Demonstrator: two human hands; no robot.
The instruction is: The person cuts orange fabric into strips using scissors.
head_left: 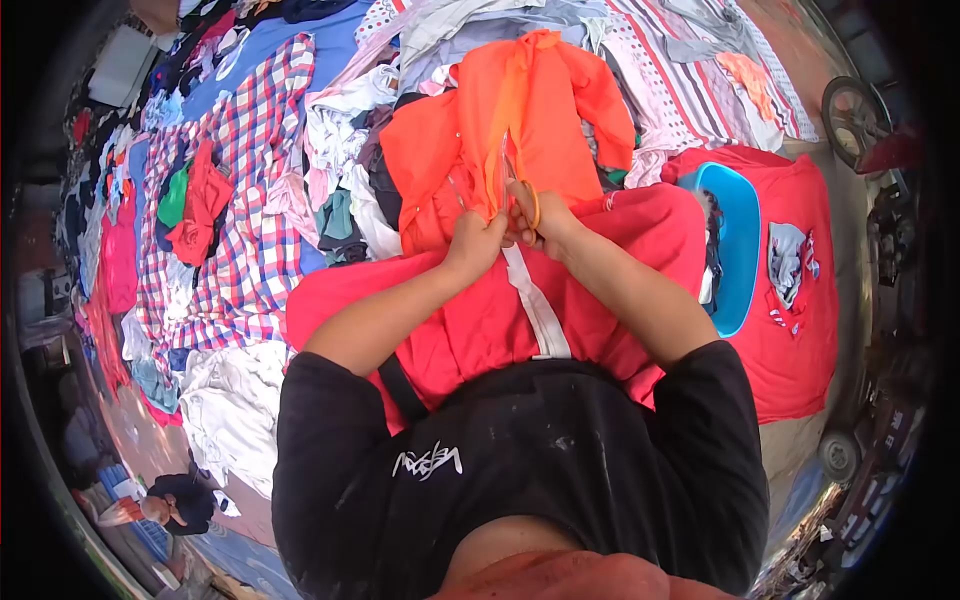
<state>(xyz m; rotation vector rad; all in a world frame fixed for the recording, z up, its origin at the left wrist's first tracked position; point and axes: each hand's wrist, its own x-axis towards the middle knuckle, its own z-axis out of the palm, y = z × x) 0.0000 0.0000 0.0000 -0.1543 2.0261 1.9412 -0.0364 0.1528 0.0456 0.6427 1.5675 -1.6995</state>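
Here, orange garment [520, 130] crumpled, bright; left hand [475, 243] grip pinching its fabric, right hand [540, 222] grip closed around orange-handled scissors [522, 185].

two hands [510, 232], one orange garment [500, 130], one pair of scissors [522, 185], one blue basin [738, 240]

The person wears a black short-sleeved T-shirt [520, 450]; the sleeves end above the elbows, leaving both forearms bare; a small white scrawled logo [428, 462] sits on the chest; pale specks and smudges dot the fabric around the middle; a dark strap [400, 385] runs out from under the left sleeve; the left hand [474, 243] and right hand [545, 222] wear no gloves.
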